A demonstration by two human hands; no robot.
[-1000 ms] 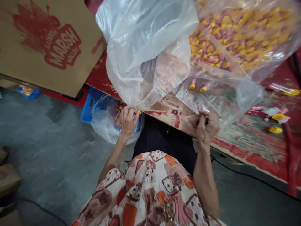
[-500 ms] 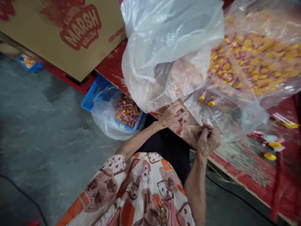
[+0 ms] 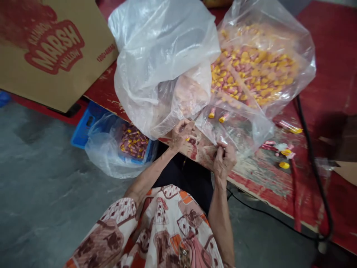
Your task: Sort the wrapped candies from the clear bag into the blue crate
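Observation:
My left hand (image 3: 180, 136) is at the front edge of the table, by the lower rim of a milky plastic bag (image 3: 163, 41). Its fingers are curled, and a small yellow piece (image 3: 187, 139) shows against its lower side; whatever lies inside the fingers is hidden. My right hand (image 3: 225, 160) is closed in a pinch at the near corner of a clear plastic bag (image 3: 242, 136). What it pinches, if anything, is too small to make out. Pink tubes with yellow caps (image 3: 251, 70) fill the far part of the clear bag, and two capped tubes (image 3: 217, 114) lie nearer.
A marshmallow carton (image 3: 92, 70) stands at the left on the worn red table (image 3: 334, 48). Below the edge, a blue crate (image 3: 80, 128) holds a plastic-lined heap of capped tubes (image 3: 134, 143). Loose caps and scraps (image 3: 284, 154) lie right of my hands, beside a black cable (image 3: 309, 156).
The view has swung to the right, so the carton and bags sit further left. A yellow piece now shows beside my left hand. Both hands stay about the same distance apart.

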